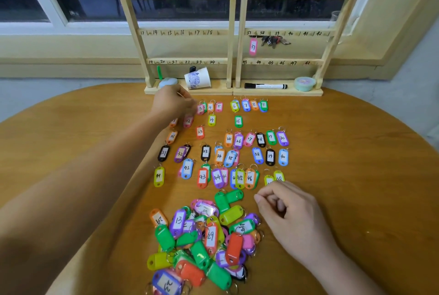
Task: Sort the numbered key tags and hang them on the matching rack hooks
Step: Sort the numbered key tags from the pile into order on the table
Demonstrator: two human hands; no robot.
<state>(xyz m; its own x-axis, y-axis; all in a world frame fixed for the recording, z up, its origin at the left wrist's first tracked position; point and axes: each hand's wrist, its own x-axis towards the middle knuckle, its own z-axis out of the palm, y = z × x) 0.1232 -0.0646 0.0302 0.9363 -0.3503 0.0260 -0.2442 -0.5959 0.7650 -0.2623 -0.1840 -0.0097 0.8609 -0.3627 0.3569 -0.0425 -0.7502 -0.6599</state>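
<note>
Your left hand (174, 104) is stretched out to the far left end of the top row of sorted tags, just beside pink tag 3 (200, 108). Its fingers (190, 105) curl downward under the back of the hand, so I cannot tell whether they pinch a tag or nothing. The low numbers belong at that end, so a tag going down there should probably lie like its neighbours: long axis pointing away from you, ring towards the rack (231, 33).

Your right hand (294, 218) rests on the surface (356, 175) near you, with its fingers (259, 198) curled in towards the palm and thumb and forefinger tips close together. Nothing shows between them. It sits just beside the lime tag 48 (279, 176) at the end of the last sorted row.

The pile of unsorted key tags (202, 247) lies to the left of that hand and slightly nearer you, so the right hand is the closer one for the next pick. In the pile the tags lie at all angles. Purple tag 13 (178, 222) and orange tag 29 (210, 235) face up on top with readable numbers.

On the rack only pink tag 37 (253, 47) hangs in place, so I judge that sorting is well along and hanging has barely begun.
</note>
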